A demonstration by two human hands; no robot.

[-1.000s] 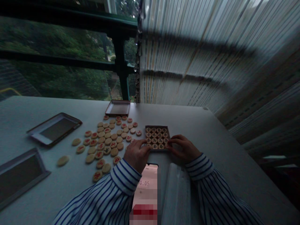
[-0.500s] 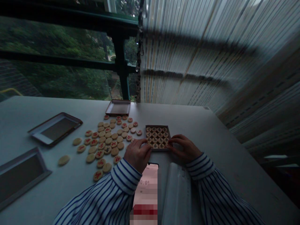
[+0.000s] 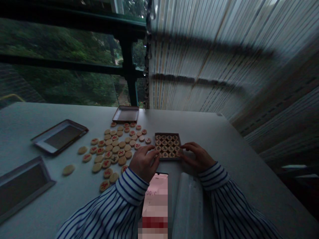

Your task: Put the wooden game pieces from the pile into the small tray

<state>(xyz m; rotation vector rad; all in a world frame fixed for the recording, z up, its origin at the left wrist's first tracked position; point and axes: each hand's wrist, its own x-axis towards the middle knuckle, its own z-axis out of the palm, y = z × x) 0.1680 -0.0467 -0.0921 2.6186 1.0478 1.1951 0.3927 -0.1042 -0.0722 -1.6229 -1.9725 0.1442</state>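
A small square box [image 3: 167, 159] sits in front of me, filled with rows of round wooden Chinese chess pieces [image 3: 170, 143] marked in black characters. My left hand [image 3: 145, 161] has its thumb and bent fingers at the box's lower left edge. On the opposite side, my right hand [image 3: 196, 156] holds the lower right edge between thumb and fingers. Left of the box lie many loose chess pieces [image 3: 115, 149], some with red characters up, many blank side up, at least one black. My left wrist hides part of that spread.
Beneath my left wrist lies a phone [image 3: 157, 191] showing a timer, partly blurred out. A clear plastic-looking packet [image 3: 188, 205] lies to its right. Three shallow trays or lids stand around the pieces: back tray [image 3: 125, 122], left tray [image 3: 53, 153], near-left tray [image 3: 27, 199].
My left hand has shifted slightly left along the box edge. The right hand has barely moved, and the box and pieces stay in place.
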